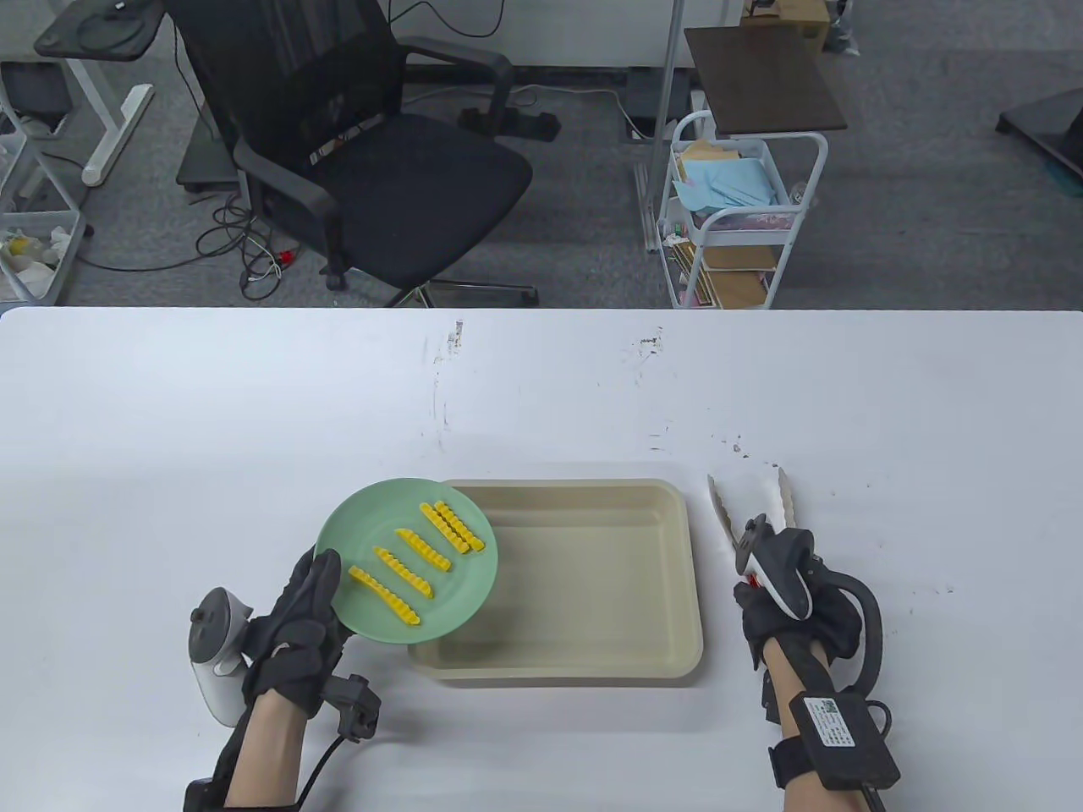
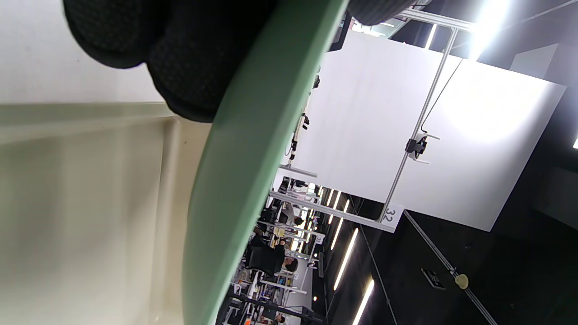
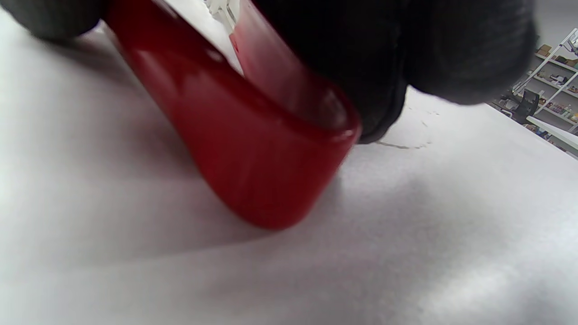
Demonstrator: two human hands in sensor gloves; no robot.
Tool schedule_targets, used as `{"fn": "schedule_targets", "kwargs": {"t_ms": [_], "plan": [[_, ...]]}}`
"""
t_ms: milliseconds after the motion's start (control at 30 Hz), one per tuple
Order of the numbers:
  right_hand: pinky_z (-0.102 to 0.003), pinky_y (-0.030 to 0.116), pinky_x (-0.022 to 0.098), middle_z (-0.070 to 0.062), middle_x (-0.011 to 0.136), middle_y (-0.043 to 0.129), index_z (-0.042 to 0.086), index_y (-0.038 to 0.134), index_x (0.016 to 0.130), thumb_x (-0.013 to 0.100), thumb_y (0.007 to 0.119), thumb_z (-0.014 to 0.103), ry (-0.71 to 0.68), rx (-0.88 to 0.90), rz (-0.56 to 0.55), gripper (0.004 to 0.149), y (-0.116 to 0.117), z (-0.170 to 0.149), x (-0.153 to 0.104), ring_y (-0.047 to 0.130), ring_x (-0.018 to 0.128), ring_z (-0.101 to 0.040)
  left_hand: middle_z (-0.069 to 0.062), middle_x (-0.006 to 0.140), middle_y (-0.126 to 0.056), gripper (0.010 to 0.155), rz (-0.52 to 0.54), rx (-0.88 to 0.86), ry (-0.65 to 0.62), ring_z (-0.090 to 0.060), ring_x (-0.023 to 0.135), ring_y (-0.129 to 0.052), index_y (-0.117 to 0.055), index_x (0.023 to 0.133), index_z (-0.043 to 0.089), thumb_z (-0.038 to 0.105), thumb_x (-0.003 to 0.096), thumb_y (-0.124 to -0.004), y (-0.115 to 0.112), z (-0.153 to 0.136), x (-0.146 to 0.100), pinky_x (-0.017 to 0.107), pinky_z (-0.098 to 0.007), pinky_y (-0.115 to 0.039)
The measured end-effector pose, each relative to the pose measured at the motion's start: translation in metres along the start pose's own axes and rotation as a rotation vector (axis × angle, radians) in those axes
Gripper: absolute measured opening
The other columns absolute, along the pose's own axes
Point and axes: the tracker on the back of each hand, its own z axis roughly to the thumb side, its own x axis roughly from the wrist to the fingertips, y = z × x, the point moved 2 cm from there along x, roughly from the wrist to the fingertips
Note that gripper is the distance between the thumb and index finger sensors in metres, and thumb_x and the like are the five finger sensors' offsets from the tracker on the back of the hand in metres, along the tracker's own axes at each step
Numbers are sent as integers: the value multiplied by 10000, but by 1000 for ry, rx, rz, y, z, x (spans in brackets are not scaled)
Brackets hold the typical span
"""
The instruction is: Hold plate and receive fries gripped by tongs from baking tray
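Note:
A green plate (image 1: 364,524) carries several yellow crinkle fries (image 1: 423,550). My left hand (image 1: 300,626) grips the plate's near-left rim and holds it over the left end of the beige baking tray (image 1: 592,575). The tray's bare floor shows no fries. In the left wrist view the plate's edge (image 2: 239,180) runs under my fingers (image 2: 189,58). My right hand (image 1: 783,605) holds the tongs (image 1: 749,507) to the right of the tray, their metal arms spread apart and empty above the table. The right wrist view shows the tongs' red handle end (image 3: 253,149) close to the table.
The white table (image 1: 254,406) has scuff marks at its middle and right. A black office chair (image 1: 372,161) and a white trolley (image 1: 728,211) stand beyond the far edge.

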Motion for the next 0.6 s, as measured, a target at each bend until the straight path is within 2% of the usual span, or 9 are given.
{"fn": "schedule_targets", "kwargs": {"t_ms": [133,200,233,267,367,533,600], "plan": [[-502,839,353,-101,840,782,82,418,1022,365,591,724,1,40,29,934,-4,-6,-3,966,584,-345,-161,925,-629,626,-1,-3,1,-320,631,-882,-220,1087,8,384,651,-465,0,0,0,523,-591,-679],[-524,814,402,-144,937,666,100,314,1043,367,581,727,-5,94,38,959,-13,-10,-8,918,672,-366,-160,925,-629,625,-1,-1,1,-318,631,-882,-220,1087,10,385,651,-465,0,0,0,523,-590,-679],[-539,798,426,-154,979,594,138,266,1049,377,586,714,-23,143,-17,941,-22,-12,-13,890,711,-385,-163,924,-629,625,0,-1,2,-321,630,-882,-220,1087,7,383,651,-465,0,0,0,522,-591,-678],[-556,788,439,-156,991,570,158,266,1049,386,603,692,-45,203,-118,916,-33,-14,-19,875,730,-407,-163,923,-631,625,1,0,4,-320,629,-882,-221,1087,8,384,651,-465,0,-1,0,521,-590,-679],[-597,753,480,-148,1024,511,178,277,1048,404,636,646,-162,320,-295,873,-55,-9,-40,807,806,-461,-164,920,-634,626,0,1,9,-322,621,-883,-223,1087,4,385,652,-464,0,-1,0,515,-588,-680],[-674,569,618,-108,1072,407,230,286,1056,418,637,636,-350,323,-393,833,-59,12,-70,543,996,-427,-161,915,-644,621,5,15,19,-318,609,-889,-232,1087,7,384,650,-464,0,-3,1,507,-584,-685],[-684,553,626,-104,1072,419,235,323,1055,415,643,633,-393,349,-468,820,-57,19,-79,534,1003,-425,-159,911,-652,619,7,22,27,-317,601,-892,-239,1088,9,384,650,-464,0,-4,1,502,-582,-689]]}}
